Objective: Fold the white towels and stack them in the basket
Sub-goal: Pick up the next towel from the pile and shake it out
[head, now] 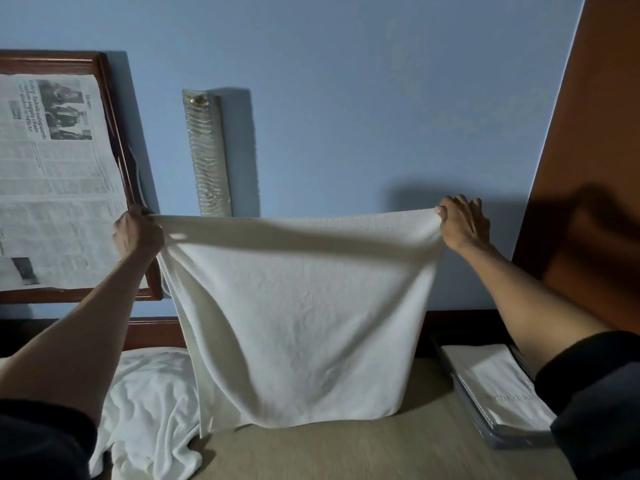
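Blue wall fills the background; a wooden frame covered with newspaper hangs at left. White towel held up, spread and hanging, lower edge just above the tan surface. Crumpled white towels lie at lower left. Folded towel sits in a dark basket at right. Left hand and right hand, well apart, each pinch a top corner
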